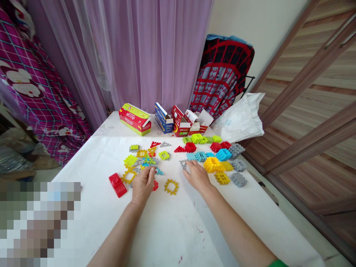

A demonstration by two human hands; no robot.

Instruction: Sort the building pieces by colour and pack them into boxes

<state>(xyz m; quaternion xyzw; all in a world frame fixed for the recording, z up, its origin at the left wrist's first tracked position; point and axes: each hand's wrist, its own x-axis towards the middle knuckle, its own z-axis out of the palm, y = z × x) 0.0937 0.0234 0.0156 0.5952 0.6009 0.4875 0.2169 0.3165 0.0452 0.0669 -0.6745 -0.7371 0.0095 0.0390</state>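
Note:
My left hand (144,184) is closed above a loose pile of interlocking plastic building pieces; what its fingertips pinch, if anything, is hidden. A blue triangular piece (159,171) shows right beside those fingertips. To the right, my right hand (198,177) has its thumb and fingers at a grey toothed building piece (183,163) and seems to grip it. Near my left hand lie a yellow square frame (171,181), a red round piece (155,185) partly covered, and a lime piece (164,155). Stacks sorted by colour stand past my right hand, including yellow (211,164) and light blue (223,154).
A red plastic case (117,185) lies left of the pile. Along the back stand a red-and-green box (135,119), a blue box (164,118) and opened red boxes (180,122). A white bag (240,118) rests at the back right corner.

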